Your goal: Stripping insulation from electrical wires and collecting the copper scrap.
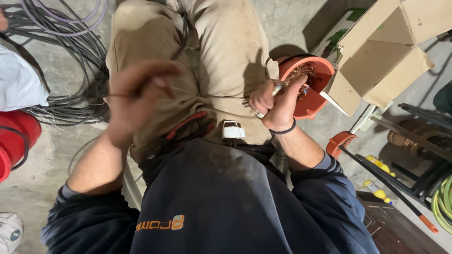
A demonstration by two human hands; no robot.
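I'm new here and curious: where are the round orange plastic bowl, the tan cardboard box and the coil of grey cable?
Round orange plastic bowl [324, 71], head view, rim.
Tan cardboard box [376, 66], head view, side.
Coil of grey cable [80, 51], head view, loops.

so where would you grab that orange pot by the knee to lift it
Take the orange pot by its thick rolled rim on the far side, coming from above. The near side is taken up by the right hand, which grips a pale tool or cable end at the pot's edge, and a cardboard box crowds the side away from the person. Inside lies what looks like bare copper wire.
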